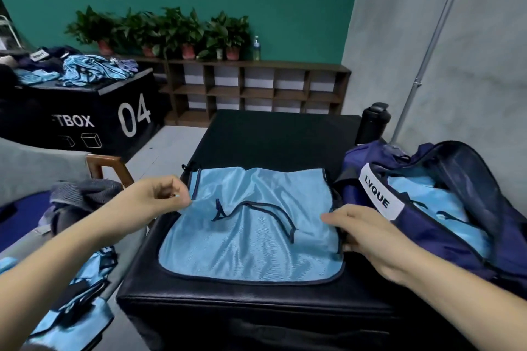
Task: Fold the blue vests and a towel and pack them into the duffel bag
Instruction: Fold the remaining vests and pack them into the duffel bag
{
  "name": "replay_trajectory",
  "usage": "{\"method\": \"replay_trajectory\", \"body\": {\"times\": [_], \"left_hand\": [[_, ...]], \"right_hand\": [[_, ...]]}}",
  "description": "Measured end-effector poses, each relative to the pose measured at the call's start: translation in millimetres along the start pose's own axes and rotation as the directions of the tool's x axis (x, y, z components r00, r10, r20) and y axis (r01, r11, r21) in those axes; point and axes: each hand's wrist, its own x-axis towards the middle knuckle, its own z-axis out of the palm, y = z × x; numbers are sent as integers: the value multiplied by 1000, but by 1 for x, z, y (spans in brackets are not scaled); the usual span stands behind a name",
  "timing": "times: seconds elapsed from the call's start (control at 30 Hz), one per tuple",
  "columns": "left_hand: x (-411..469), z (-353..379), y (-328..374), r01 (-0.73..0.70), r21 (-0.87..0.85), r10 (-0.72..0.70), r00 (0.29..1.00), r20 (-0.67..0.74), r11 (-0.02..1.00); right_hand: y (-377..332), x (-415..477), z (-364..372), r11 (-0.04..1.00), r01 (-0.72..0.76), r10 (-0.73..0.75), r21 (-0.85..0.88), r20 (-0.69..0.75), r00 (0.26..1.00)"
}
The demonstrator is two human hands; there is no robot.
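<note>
A light blue vest [251, 239] with dark trim lies folded flat on a black padded box [256, 305]. My left hand [162, 194] pinches the vest's left edge between thumb and fingers. My right hand [368, 234] grips the vest's right edge, fingers curled under it. To the right stands the navy duffel bag [445, 239], unzipped, with folded blue vests [427, 196] inside. More blue vests [82, 299] lie at the lower left. A grey-blue towel [85, 191] lies crumpled on the left.
A black box marked 04 [85, 114] at the back left holds a heap of blue vests [88, 68]. A black bottle [373, 122] stands behind the duffel bag. A low wooden shelf [256, 91] with potted plants lines the green wall.
</note>
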Motion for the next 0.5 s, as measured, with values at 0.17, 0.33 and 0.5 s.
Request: {"method": "replay_trajectory", "body": {"times": [0.17,0.33,0.5], "left_hand": [[-3,-1,-20,9,194,-44,983,178,981],[-2,0,-38,59,266,-152,927,343,962],[4,3,-41,102,293,-216,894,393,951]], "right_hand": [[16,-3,5,900,28,-50,-434,-38,998],[16,1,1,741,52,-40,-670,32,999],[15,4,2,584,88,-63,-807,63,996]]}}
